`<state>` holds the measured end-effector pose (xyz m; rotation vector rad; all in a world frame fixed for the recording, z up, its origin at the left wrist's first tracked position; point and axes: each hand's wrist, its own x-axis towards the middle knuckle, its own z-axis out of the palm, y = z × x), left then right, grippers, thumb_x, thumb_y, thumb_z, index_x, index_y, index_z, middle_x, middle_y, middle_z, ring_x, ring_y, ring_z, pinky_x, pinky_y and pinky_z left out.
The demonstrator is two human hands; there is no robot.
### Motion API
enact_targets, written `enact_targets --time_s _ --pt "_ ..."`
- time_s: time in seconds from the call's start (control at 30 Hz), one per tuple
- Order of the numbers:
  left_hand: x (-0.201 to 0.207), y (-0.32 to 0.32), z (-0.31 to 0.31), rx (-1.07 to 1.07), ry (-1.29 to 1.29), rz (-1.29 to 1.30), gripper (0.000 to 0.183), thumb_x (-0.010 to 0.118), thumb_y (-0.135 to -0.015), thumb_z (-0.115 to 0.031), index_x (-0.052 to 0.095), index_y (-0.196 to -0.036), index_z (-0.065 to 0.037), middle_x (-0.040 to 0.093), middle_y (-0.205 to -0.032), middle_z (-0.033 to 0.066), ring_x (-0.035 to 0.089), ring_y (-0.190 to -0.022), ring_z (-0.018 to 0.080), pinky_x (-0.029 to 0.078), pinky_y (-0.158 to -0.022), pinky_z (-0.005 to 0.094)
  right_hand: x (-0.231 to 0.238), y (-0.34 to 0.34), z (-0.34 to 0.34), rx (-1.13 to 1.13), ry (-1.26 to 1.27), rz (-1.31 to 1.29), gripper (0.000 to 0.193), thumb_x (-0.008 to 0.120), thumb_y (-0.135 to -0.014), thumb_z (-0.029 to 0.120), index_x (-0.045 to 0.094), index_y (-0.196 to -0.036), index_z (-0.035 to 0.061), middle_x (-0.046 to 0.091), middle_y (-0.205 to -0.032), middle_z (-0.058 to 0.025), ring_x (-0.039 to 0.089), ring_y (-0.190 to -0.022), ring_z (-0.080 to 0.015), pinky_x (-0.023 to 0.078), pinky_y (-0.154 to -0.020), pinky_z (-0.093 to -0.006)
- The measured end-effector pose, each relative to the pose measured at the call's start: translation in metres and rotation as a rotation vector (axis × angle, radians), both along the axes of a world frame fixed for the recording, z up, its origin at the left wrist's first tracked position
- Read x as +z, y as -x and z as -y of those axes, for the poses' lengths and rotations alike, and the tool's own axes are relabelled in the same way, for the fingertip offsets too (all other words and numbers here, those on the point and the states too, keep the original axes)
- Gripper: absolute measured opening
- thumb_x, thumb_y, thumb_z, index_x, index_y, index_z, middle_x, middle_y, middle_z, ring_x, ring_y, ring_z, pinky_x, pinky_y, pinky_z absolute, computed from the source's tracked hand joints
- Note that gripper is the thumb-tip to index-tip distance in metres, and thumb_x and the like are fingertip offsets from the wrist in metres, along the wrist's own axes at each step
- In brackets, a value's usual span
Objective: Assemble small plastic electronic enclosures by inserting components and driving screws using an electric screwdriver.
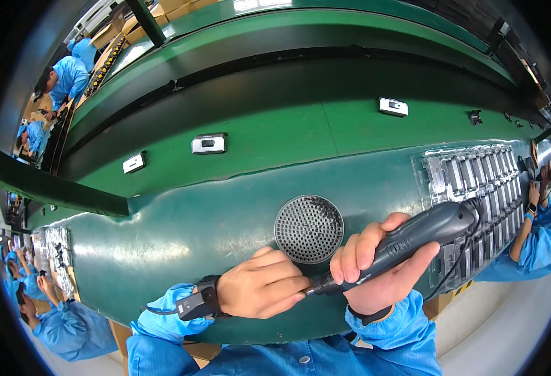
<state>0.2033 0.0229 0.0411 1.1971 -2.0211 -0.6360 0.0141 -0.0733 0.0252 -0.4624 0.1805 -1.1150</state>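
Observation:
My right hand grips a dark grey electric screwdriver, its body slanting up to the right and its tip pointing down-left. The tip meets the closed fingers of my left hand, which pinch something small that I cannot make out. A black wrist strap with a cord sits on my left wrist. Both hands rest over the near edge of the green work mat, just below a round perforated metal disc.
A clear tray of several silver-and-black parts lies at the right. Small grey devices ride the green conveyor behind. Workers in blue coats sit at left, right and far left.

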Motion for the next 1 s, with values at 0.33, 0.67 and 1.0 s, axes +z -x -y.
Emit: enact_targets --time_s 0.33,0.67,1.0 --pt "0.002 -0.005 0.000 -0.106 -0.178 -0.167 0.017 0.076 -0.090 -0.008 0.069 -0.103 0.000 0.067 -0.098 0.0099 0.065 -0.086 0.0299 0.053 -0.077 0.0414 0.005 -0.003 0.003 0.034 -0.136 -0.080 0.070 0.027 -0.103 0.076 0.047 -0.126 0.0128 0.055 -0.074 -0.0094 0.056 -0.056 -0.0229 0.049 -0.052 -0.0400" --pt "0.007 -0.005 0.005 -0.226 -0.221 -0.143 0.015 0.072 -0.089 -0.005 0.069 -0.102 0.000 0.063 -0.093 0.0113 0.060 -0.082 0.0314 0.050 -0.075 0.0417 0.003 -0.006 -0.003 0.168 -0.177 -0.193 0.066 0.033 -0.105 0.072 0.050 -0.122 0.0107 0.054 -0.071 -0.0086 0.055 -0.053 -0.0215 0.047 -0.049 -0.0388" --pt "-0.005 0.002 0.011 -0.109 -0.072 -0.195 0.016 0.075 -0.083 -0.002 0.066 -0.097 0.000 0.058 -0.089 0.0115 0.057 -0.080 0.0310 0.049 -0.071 0.0407 0.007 -0.012 0.005 0.252 -0.416 -0.139 0.064 0.032 -0.105 0.072 0.053 -0.117 0.0131 0.053 -0.069 -0.0062 0.053 -0.051 -0.0209 0.044 -0.048 -0.0387"
